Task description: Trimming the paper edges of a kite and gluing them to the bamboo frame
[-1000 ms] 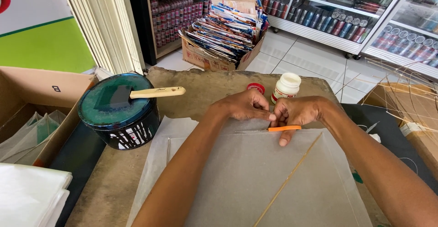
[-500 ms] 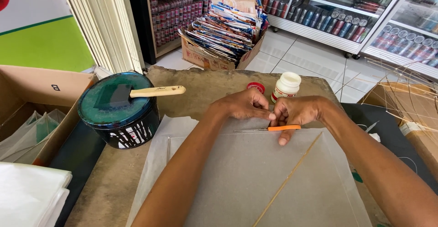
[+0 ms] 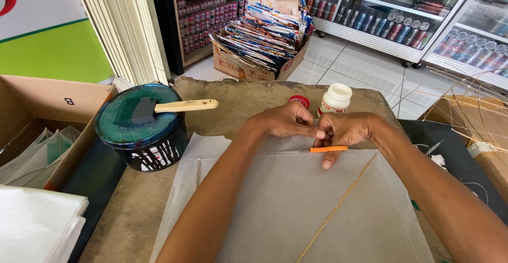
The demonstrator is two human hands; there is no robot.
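Far left, at nine o'clock, an open brown cardboard box (image 3: 47, 109) holds folded clear plastic bags (image 3: 37, 152), and a stack of white sheets (image 3: 37, 226) sits at seven o'clock. Moving in, a round dark-green tin with a black-and-white side (image 3: 140, 128) stands on the worn brown table (image 3: 238, 96), and a wooden-handled foam brush (image 3: 169, 108) lies across its lid, handle pointing to three o'clock.

Centre now: a large sheet of thin translucent grey paper (image 3: 275, 205) is spread flat on the table, with a slim bamboo stick (image 3: 338, 205) lying on it, running from one o'clock down to seven. At the sheet's twelve o'clock edge both hands meet. The left hand (image 3: 283, 121) is curled, fingertips pinched down at the paper's edge. The right hand (image 3: 346, 130) touches it, fingers bent; a small tool with an orange handle and thin metal blade (image 3: 312, 150) lies under its fingers, and I cannot tell whether the hand grips it or just rests on it.

Just past the hands, at twelve o'clock, a red round lid (image 3: 300, 101) and a small white plastic glue bottle (image 3: 335, 100) stand side by side. Further right, at three o'clock, a bundle of thin bamboo strips (image 3: 471, 109) rests over another cardboard box.
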